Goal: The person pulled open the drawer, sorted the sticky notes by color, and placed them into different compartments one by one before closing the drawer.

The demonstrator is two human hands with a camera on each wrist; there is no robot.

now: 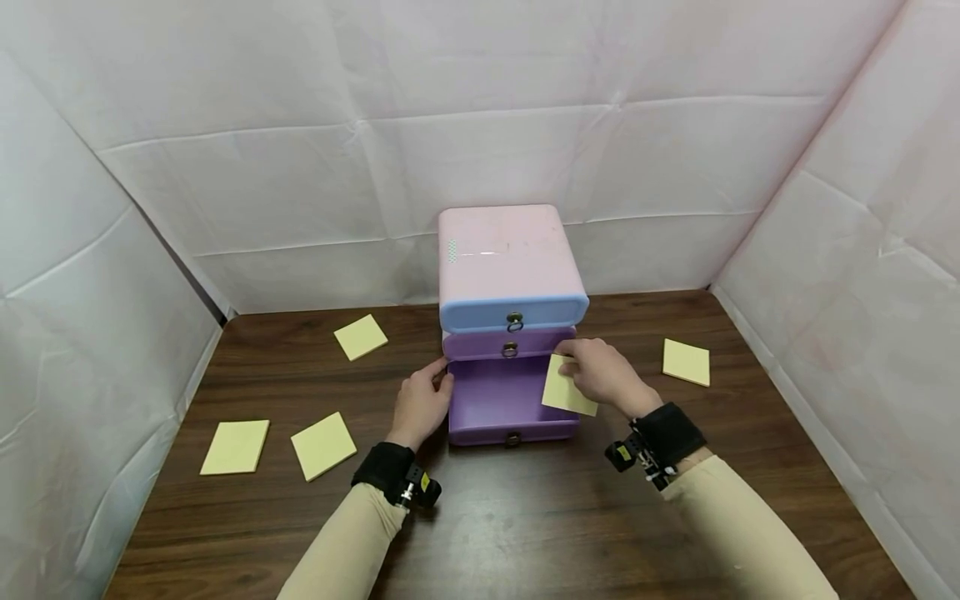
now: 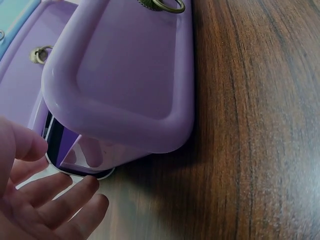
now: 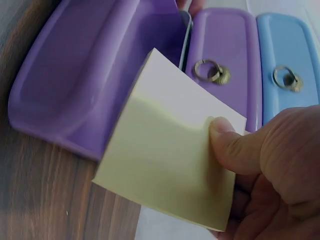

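A small pink drawer cabinet (image 1: 507, 258) stands at the table's back middle, with a blue top drawer (image 1: 514, 312) and a purple middle drawer (image 1: 510, 343) closed. Its purple bottom drawer (image 1: 504, 402) is pulled out toward me. My right hand (image 1: 600, 373) pinches a yellow sticky-note pad (image 1: 564, 390) over the drawer's right side; the right wrist view shows the pad (image 3: 167, 165) held tilted above the open drawer (image 3: 85, 85). My left hand (image 1: 422, 403) rests with relaxed fingers against the cabinet's left side by the drawer (image 2: 125, 80); its fingers (image 2: 55, 200) hold nothing.
More yellow pads lie on the dark wooden table (image 1: 510, 525): one at the back left (image 1: 361, 337), two at the front left (image 1: 235, 447) (image 1: 323, 445), one on the right (image 1: 686, 362). White sheeting walls close in the back and both sides.
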